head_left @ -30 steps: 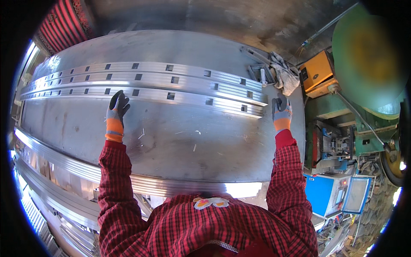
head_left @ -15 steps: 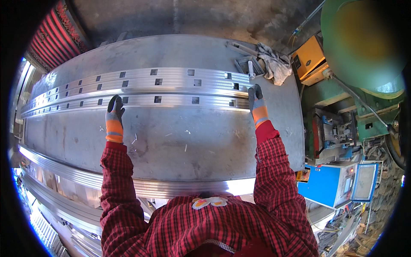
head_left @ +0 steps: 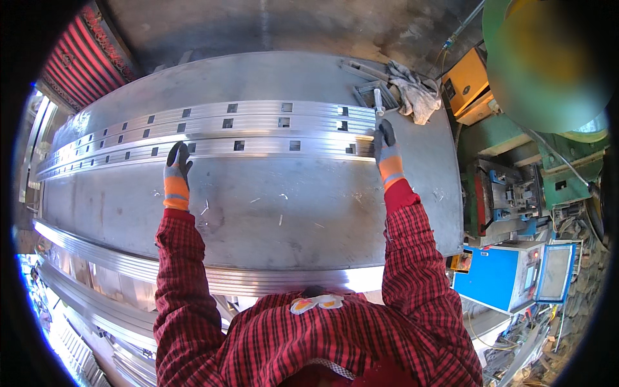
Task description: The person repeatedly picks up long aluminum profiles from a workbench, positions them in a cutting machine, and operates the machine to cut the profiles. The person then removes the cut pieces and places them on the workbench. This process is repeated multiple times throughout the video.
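bars point(head_left: 266, 147) are laid left-to-right on the surface point(head_left: 277, 238), near edge by the left hand point(head_left: 176, 173), right ends by the right hand point(head_left: 388, 153); whether either half-curled hand is pinching them cannot be told.

sleeves point(head_left: 180, 258) are checked red-black, each hand point(head_left: 178, 162) orange-gloved, fingertips point(head_left: 387, 129) seemingly coated.

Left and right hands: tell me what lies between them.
In the head view, the nearest silver rail, pierced with square holes, runs across the stretch between the left hand and the right hand.
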Tool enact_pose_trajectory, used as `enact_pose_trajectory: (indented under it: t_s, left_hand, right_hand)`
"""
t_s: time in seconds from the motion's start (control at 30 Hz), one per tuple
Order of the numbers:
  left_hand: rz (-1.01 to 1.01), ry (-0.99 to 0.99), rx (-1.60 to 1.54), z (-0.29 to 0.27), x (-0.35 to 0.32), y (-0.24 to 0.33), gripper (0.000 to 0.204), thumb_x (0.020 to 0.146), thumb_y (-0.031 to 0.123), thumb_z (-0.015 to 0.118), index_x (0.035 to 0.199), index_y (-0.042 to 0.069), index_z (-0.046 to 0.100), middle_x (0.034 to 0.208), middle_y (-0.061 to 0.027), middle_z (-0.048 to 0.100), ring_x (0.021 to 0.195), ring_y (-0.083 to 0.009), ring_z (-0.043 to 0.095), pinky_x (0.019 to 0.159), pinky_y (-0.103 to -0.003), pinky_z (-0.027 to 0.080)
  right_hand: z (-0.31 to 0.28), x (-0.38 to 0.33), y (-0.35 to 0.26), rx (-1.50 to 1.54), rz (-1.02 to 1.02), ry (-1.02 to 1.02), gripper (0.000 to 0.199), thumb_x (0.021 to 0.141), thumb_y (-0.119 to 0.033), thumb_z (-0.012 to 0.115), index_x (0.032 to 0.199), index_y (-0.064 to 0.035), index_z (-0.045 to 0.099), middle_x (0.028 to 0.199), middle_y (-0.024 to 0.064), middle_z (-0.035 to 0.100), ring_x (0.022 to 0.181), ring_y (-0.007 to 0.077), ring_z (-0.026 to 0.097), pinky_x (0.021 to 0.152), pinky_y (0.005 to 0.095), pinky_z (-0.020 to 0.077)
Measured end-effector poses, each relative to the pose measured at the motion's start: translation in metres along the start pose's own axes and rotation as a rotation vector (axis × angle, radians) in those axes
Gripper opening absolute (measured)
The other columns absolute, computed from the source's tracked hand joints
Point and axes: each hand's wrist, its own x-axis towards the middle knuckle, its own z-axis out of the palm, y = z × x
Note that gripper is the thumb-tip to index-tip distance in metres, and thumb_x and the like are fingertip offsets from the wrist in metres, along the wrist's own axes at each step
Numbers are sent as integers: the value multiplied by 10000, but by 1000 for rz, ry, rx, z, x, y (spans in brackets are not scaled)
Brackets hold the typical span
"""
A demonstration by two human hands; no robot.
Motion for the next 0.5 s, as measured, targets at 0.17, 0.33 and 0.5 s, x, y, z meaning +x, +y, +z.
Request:
enact_pose_trajectory:
  t_s: [0.17, 0.33, 0.5]
  left_hand:
    - [191, 187, -70, 7, -18, -7, 443, 970, 88, 640, 1400, 86, 534, 1342, -80, 588, 1179, -167, 574, 955, -275, 459]
    - [759, 194, 554, 42, -14, -13, 391, 878, -4, 721, 1255, 6, 619, 1238, -106, 591, 1139, -214, 556, 1030, -316, 431]
    - [656, 99, 515, 61, -14, -17, 432, 858, -4, 724, 1273, 46, 614, 1249, -131, 597, 1130, -277, 577, 983, -344, 477]
  right_hand:
    - [-3, -10, 8, -79, -60, 36, 384, 977, -241, 637, 1247, 31, 606, 1186, 181, 678, 988, 238, 627, 895, 359, 492]
    - [9, 8, -8, -47, 230, -57, 315, 910, -296, 725, 1018, 0, 724, 916, 61, 715, 780, 135, 597, 719, 320, 483]
    - [14, 10, -6, 246, 367, 13, 290, 862, -306, 776, 916, -23, 743, 815, 42, 718, 738, 143, 608, 701, 323, 480]
